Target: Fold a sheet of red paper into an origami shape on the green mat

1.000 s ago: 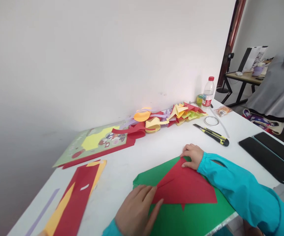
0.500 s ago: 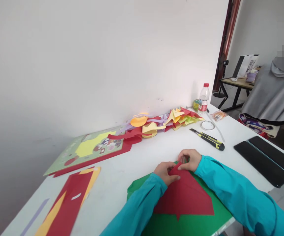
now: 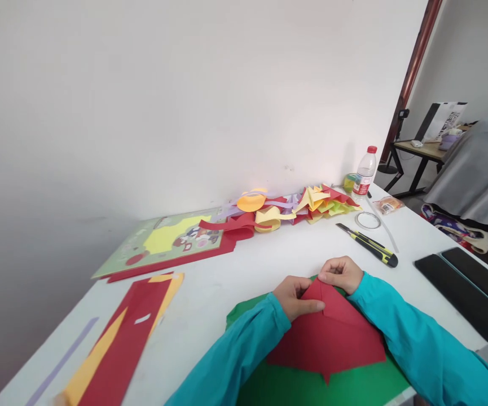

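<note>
A folded sheet of red paper (image 3: 332, 344) lies over a larger green sheet (image 3: 311, 386) at the near side of the white table. My left hand (image 3: 298, 299) grips the red paper's upper left edge, its thumb lying across the top face. At the paper's top corner, my right hand (image 3: 342, 274) pinches the tip between thumb and fingers. Crease lines run down from that tip, and a small point sticks out of the lower edge. The fingers beneath the paper are partly hidden.
A utility knife (image 3: 368, 245) and a tape roll (image 3: 368, 220) lie beyond my right hand, with a plastic bottle (image 3: 364, 173) farther back. Folded paper pieces (image 3: 269, 217) line the wall. Red paper strips (image 3: 127, 332) lie left, a black case (image 3: 455, 293) right.
The view has shifted slightly left, so things appear farther right. My right hand has moved to the tip of the red paper, and the folded top now lies flatter and more exposed.
</note>
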Demonstrator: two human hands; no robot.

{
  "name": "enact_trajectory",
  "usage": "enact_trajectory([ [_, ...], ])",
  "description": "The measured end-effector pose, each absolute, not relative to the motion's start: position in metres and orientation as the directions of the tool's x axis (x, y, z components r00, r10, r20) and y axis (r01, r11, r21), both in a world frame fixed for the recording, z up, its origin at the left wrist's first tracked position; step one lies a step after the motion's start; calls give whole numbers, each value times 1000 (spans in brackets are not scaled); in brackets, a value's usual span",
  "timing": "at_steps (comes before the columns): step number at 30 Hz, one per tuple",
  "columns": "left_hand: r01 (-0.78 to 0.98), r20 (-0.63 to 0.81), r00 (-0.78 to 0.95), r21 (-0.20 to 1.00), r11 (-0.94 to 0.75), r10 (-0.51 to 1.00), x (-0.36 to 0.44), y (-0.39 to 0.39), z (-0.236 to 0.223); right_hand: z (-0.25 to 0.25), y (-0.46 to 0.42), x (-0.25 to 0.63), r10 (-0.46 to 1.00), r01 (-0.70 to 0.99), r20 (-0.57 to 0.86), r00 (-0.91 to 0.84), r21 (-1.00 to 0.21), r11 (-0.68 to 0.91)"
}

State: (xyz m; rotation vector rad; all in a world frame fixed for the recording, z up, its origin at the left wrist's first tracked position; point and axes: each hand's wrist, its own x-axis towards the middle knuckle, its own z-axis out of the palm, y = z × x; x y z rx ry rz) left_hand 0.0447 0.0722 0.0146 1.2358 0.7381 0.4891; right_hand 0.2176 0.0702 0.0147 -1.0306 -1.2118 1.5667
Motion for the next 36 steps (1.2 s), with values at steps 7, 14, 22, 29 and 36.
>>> enact_trajectory([
  [7,-12,-210,569,965,263,795,38,80,30,21,69,231,908,-154,-144,-394,-963,-220],
  [14,-63,-200,565,957,283,801,33,78,45,17,72,242,855,-162,-177,-487,-944,-287],
  [22,-147,-171,589,939,312,790,39,68,49,3,73,234,839,-230,-151,-523,-923,-310],
  [29,-232,-60,564,946,227,824,46,68,42,2,71,230,822,-253,-185,-539,-895,-368],
  [36,-243,30,576,961,135,817,47,68,40,-1,68,228,779,-200,-205,-593,-899,-389],
])
